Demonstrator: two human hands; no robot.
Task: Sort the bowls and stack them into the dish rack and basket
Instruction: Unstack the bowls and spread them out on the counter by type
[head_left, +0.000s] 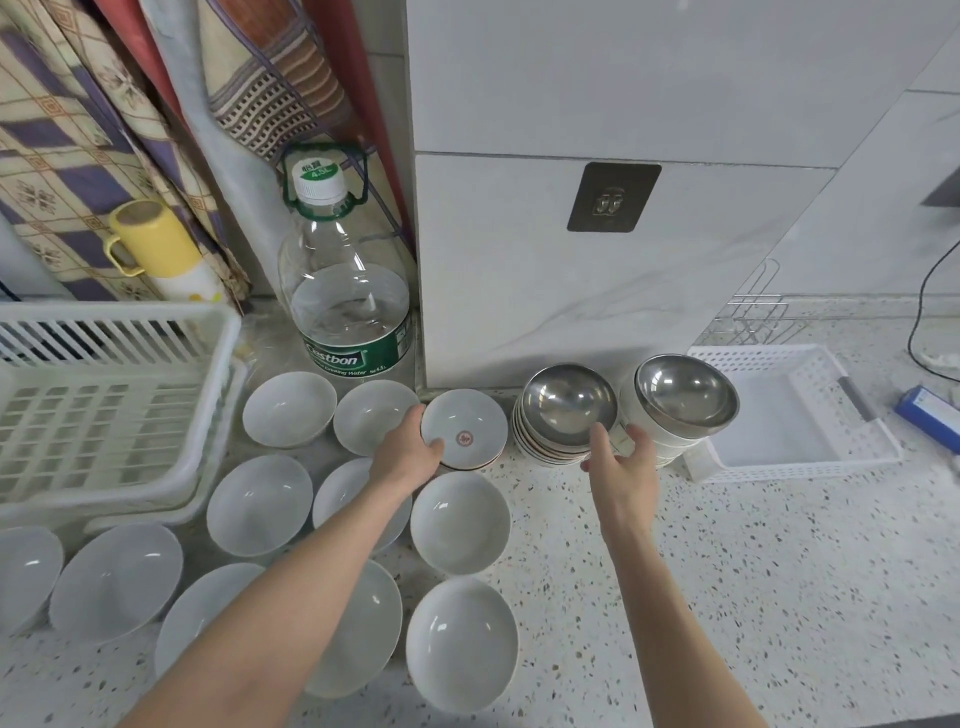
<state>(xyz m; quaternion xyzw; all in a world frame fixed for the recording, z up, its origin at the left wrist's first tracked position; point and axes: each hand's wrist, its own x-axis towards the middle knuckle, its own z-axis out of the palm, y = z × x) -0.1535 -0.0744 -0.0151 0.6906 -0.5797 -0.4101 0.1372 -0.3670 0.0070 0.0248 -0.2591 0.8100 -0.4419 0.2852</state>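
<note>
A small red-marked bowl (464, 434), near the counter's (727, 571) back edge, was gripped at its rim by the left hand (408, 449). The right hand (621, 460), fingers loosely spread, was held against a steel-topped bowl stack (563, 413). The dish rack (104, 410) stood at the left edge, the basket (789, 415) toward the right.

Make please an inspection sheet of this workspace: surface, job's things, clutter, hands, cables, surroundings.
Surface: speckled countertop, dry as far as seen.
Job's things: many plain white bowls spread singly at left; small bowl with red mark on a short stack; two stacks topped by a steel bowl and another steel bowl; white dish rack at left and white basket at right, both without bowls.
Clutter: large water bottle; yellow cup; blue box.
Hands: left hand grips the red-marked bowl's rim; right hand open, at the left steel-topped stack.
Cables: black cable at far right.
Surroundings: tiled wall, wall hook, patterned cloths, wire rack.
</note>
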